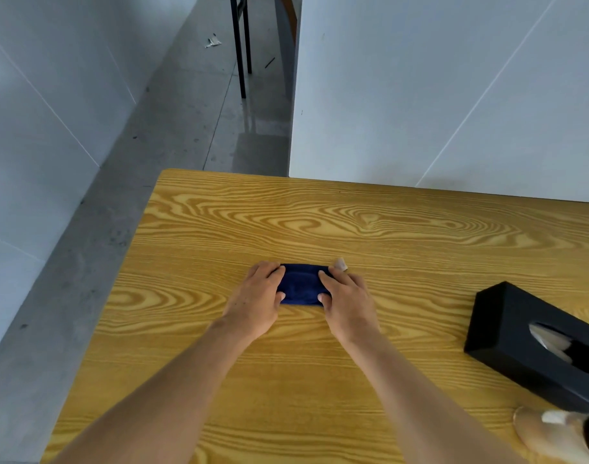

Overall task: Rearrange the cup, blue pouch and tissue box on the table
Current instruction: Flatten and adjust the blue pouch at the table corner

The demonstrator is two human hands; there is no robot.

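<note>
A small blue pouch [301, 284] lies flat near the middle of the wooden table [319, 222]. My left hand [258, 298] grips its left end, fingers on top and thumb at the near edge. My right hand [348, 301] grips its right end the same way. A small pale tag [341, 263] sticks out past the pouch's right end. A black tissue box [520, 339] with a tissue showing in its slot lies at the right. A clear cup [554, 437] lies on its side at the lower right corner, partly cut off by the frame.
The table's left edge drops to a grey concrete floor [152, 145]. A white wall panel [437, 95] stands right behind the table's far edge. Black metal legs [241, 48] stand on the floor further back.
</note>
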